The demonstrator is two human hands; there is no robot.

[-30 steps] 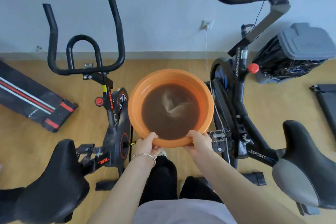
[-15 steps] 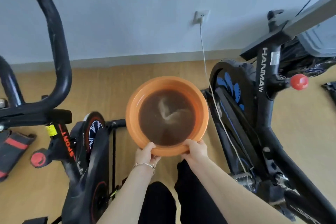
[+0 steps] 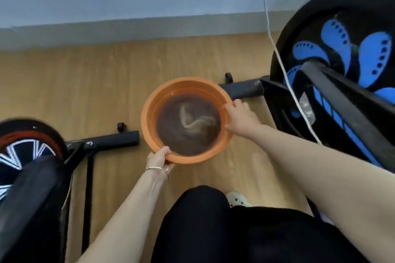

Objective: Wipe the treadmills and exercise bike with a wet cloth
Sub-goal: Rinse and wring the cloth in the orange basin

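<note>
Head view: both hands seemingly gripping orange basin rim.

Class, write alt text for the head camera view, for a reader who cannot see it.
Seen from above, a person's left hand and right hand grip the rim of an orange basin of murky brown water with a pale cloth in it, low over a wooden floor. It sits between two exercise bikes: a blue-patterned flywheel at right, a red-rimmed flywheel at left.

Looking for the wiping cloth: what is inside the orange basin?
The orange basin holds dark, murky water with a pale twisted cloth in it. The basin's bottom is hidden by the water.
</note>
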